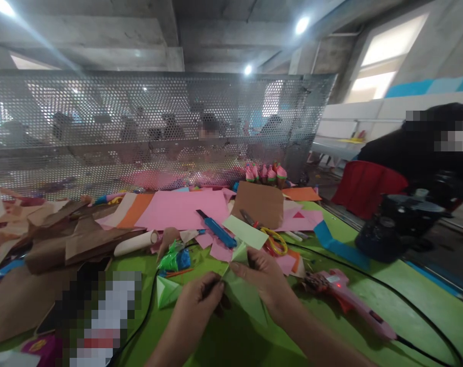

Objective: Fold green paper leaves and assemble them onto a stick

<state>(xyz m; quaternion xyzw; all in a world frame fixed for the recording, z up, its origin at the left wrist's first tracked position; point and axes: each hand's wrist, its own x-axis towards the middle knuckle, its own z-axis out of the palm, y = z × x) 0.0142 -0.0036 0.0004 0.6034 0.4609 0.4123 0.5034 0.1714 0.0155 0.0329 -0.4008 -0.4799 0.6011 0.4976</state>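
A sheet of light green paper [247, 298], partly folded, hangs between my two hands over the green table. My left hand [205, 295] pinches its left edge between thumb and fingers. My right hand [260, 270] grips the upper part, thumb in front, with a folded tip [239, 252] standing up beside it. Left of my left hand lies a folded light green paper piece [167, 292]. Beyond my hands are a flat pale green sheet [246, 231] and a blue utility knife [218, 229] with its blade out.
A pink glue gun [353, 300] with a red light lies at right, its black cable [414, 308] curving over the table [369, 341]. Scissors with yellow handles [277, 241], pink paper [185, 206] and brown paper [259, 203] lie behind. A perforated metal screen [158, 132] stands at the back. A person sits at right.
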